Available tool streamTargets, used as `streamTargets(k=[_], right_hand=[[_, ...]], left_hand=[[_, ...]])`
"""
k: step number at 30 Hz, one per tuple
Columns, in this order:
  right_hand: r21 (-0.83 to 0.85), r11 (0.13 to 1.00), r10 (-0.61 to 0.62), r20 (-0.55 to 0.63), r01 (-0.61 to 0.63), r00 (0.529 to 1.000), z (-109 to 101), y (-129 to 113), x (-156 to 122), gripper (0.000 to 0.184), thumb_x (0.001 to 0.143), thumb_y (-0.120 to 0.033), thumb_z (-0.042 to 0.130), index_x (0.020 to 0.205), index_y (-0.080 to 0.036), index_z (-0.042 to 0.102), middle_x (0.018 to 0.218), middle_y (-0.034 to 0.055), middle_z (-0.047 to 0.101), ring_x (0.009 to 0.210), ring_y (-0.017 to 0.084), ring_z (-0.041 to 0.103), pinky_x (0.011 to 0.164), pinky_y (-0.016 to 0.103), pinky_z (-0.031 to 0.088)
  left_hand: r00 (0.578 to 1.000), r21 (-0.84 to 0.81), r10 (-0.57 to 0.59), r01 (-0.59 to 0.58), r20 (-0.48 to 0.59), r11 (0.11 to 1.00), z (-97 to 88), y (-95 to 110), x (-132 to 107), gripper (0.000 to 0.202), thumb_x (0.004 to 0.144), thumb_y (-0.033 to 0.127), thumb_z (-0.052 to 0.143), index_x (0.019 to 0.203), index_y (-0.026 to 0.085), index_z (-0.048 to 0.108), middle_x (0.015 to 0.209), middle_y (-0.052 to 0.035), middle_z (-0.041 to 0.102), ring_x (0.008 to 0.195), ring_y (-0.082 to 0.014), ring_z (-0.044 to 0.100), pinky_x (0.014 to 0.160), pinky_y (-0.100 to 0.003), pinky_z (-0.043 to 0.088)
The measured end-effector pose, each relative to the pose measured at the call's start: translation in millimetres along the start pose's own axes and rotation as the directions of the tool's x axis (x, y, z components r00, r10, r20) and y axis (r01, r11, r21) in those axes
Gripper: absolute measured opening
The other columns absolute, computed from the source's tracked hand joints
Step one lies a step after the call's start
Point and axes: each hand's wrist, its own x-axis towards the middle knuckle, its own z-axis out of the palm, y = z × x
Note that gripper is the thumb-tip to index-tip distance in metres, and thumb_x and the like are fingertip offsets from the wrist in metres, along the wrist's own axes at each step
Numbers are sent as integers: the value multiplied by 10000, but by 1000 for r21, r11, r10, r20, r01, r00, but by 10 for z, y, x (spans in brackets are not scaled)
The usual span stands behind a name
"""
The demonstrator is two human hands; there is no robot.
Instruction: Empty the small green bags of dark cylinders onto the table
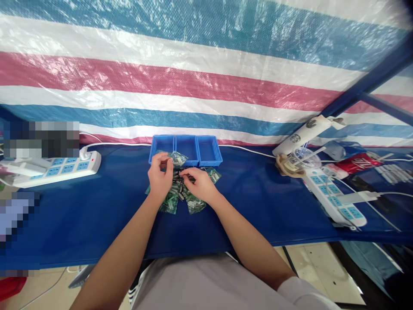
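Note:
My left hand [160, 175] is closed on a small clear plastic bag [179, 159], raised just in front of the blue trays. Its fingertips pinch the bag's near side, and small light-coloured pieces show through the film. To its right, my right hand [199, 184] is closed in a pinch over a pile of small bagged parts [170, 202]; what sits between its fingertips is too small to make out. The pile has greenish clear bags and loose, thin metallic pieces in the middle. Three joined blue trays [209, 151] stand behind it, the left one partly hidden by my left hand.
White power strips lie on the blue tabletop [122, 202], one at left [92, 162] and one at right [358, 220]. Near the right strip are a white cylinder [295, 138], a plastic cup [306, 158] and a red can [358, 163]. A striped sheet [193, 82] hangs behind.

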Motion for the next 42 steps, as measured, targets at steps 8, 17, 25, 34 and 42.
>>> streamTargets(k=[8,17,25,34,42], right_hand=[[-124,988,-80,120,95,990,34,63,14,318,852,-30,566,1050,-227,718,1016,55,761,966,234,678,897,402,537],[-131,989,-49,148,68,988,0,-12,19,286,863,-26,589,1049,-204,716,1037,61,760,963,215,674,896,376,530],[-126,988,-66,146,84,987,14,25,15,272,876,-49,587,1061,-205,711,1048,58,760,1004,226,671,931,388,522],[-142,985,-69,161,92,985,1,21,25,264,857,-30,604,1038,-188,714,1017,66,751,951,219,661,886,369,521],[-150,984,-63,186,92,981,8,22,24,272,855,-24,607,1038,-197,711,1023,55,755,957,209,659,910,362,507]], left_hand=[[999,112,23,-18,-46,994,-6,-56,50,173,1004,356,528,1002,209,618,962,-32,682,836,-152,645,804,-282,521],[998,266,23,-40,66,963,9,-87,49,181,993,330,529,1022,213,664,958,-45,720,895,-200,648,842,-326,490],[998,101,-59,59,2,993,-3,-16,54,219,980,390,556,1021,209,674,982,-25,716,800,-137,644,748,-248,507],[994,126,-94,86,62,988,17,2,33,238,937,339,580,1132,207,614,1038,-44,708,770,-139,652,725,-257,529],[977,299,-134,80,165,951,7,35,15,322,873,217,527,1192,210,574,917,-24,670,753,-178,643,747,-306,508]])
